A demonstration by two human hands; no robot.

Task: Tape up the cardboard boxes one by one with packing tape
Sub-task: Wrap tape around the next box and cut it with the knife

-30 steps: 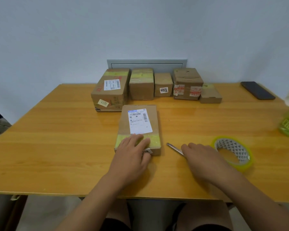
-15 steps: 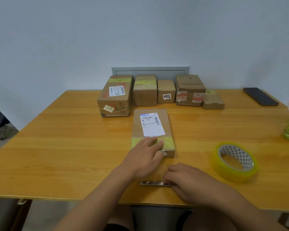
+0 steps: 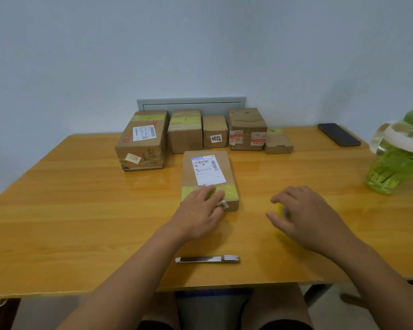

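Right hand point(image 3: 305, 217) has left the knife point(image 3: 206, 259) and now grips the tape roll point(image 3: 280, 209); left hand point(image 3: 197, 216) stays flat on the box point(image 3: 209, 177).

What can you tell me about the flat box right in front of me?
The flat box is brown cardboard, lying flat on the wooden table ahead of a row of other boxes. A white shipping label with barcodes covers its top. A yellow tape band crosses its near end, where the left hand rests. A small numbered sticker shows at its near edge.

The table point(image 3: 81, 210) is glossy, smooth wood. On it, the flat box point(image 3: 208, 179) is matt brown cardboard with shiny yellow tape point(image 3: 229, 190) and a paper label point(image 3: 208, 171). Near the table's front edge lies a shiny metal cutter point(image 3: 206, 259).
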